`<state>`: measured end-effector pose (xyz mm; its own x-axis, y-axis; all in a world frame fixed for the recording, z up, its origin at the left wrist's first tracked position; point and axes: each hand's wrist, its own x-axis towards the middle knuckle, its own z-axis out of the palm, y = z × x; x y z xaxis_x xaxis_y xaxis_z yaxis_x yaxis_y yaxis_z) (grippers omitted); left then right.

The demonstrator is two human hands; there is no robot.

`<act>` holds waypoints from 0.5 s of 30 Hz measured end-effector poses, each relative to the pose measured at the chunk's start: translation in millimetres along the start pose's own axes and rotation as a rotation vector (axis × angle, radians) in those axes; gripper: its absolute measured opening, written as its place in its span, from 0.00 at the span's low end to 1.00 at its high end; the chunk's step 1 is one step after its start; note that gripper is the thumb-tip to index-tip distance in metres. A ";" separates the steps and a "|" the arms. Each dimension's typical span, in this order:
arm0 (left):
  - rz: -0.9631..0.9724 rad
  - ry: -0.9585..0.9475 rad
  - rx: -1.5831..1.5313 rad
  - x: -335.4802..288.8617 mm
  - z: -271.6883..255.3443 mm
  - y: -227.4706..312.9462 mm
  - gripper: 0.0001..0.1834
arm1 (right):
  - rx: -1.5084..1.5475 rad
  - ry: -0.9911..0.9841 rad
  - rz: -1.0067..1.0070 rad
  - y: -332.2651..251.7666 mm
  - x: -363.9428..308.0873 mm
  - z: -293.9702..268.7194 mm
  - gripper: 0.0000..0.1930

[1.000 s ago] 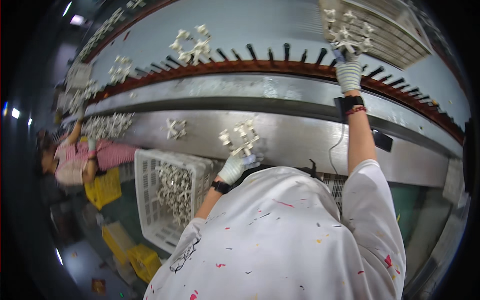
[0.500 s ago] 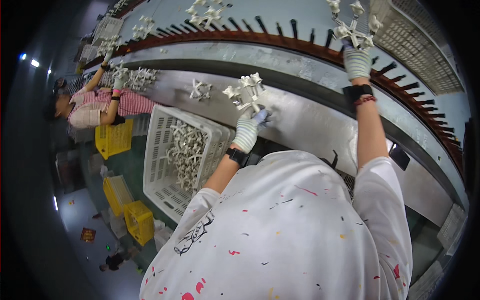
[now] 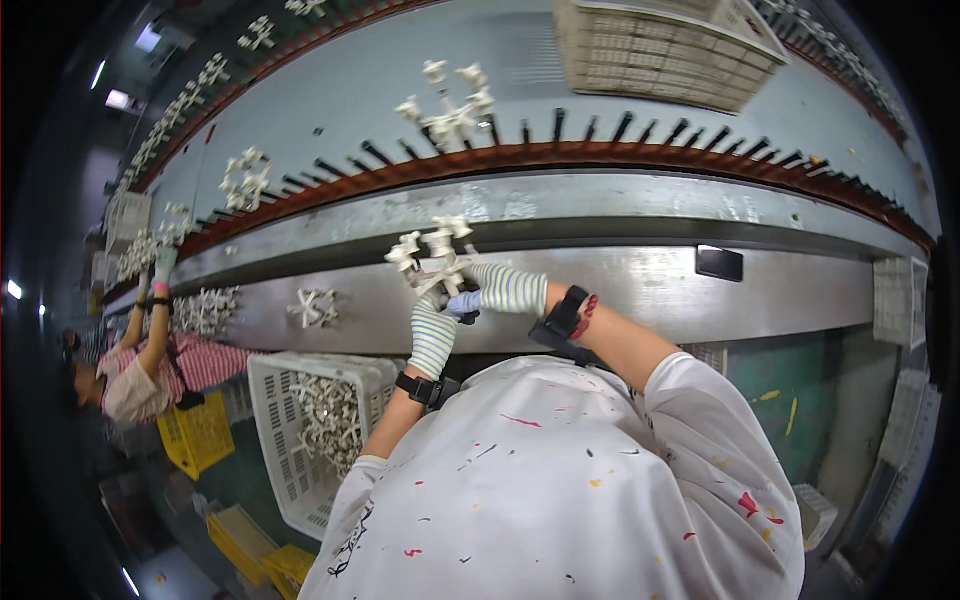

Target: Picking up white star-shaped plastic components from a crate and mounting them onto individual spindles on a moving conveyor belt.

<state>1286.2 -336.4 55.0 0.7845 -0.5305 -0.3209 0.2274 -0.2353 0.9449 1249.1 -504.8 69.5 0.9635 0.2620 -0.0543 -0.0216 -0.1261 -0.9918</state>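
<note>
A white branched part with several knobbed arms (image 3: 440, 250) is held up over the metal ledge. My left hand (image 3: 432, 335), in a striped glove, grips it from below. From the right, my right hand (image 3: 510, 288), gloved alike, meets the left with its fingers closed at the part's base; the fingertips are partly hidden. Past my hands, a similar branched part (image 3: 450, 122) sits on the row of black pegs (image 3: 625, 127). Another lone branched part (image 3: 315, 308) lies on the ledge to my left.
A white crate (image 3: 285, 450) full of such parts stands at my left. A black phone (image 3: 720, 262) lies on the metal ledge (image 3: 620, 300). Beyond the pegs is a beige crate (image 3: 670, 60). At far left a co-worker (image 3: 130, 385) handles parts near yellow crates (image 3: 197, 435).
My right hand has left the part on the pegs and come back to the part in my left hand. The view has turned, and the pegged part now appears further left.
</note>
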 end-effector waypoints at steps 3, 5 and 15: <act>0.024 -0.011 0.277 13.3 36.6 10.8 0.12 | 0.385 0.211 0.311 5.8 -27.7 -13.0 0.16; 0.050 -0.170 0.646 20.5 59.0 24.4 0.16 | 0.495 0.302 0.117 7.3 -50.0 -33.2 0.15; 0.020 -0.356 0.665 0.0 75.9 11.3 0.12 | -0.387 1.455 -0.221 31.3 -90.3 -253.0 0.07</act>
<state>1245.0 -400.8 60.9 0.5257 -0.7444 -0.4117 -0.2701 -0.6050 0.7490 1228.9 -774.4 72.6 0.3597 -0.8041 0.4733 -0.0002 -0.5073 -0.8618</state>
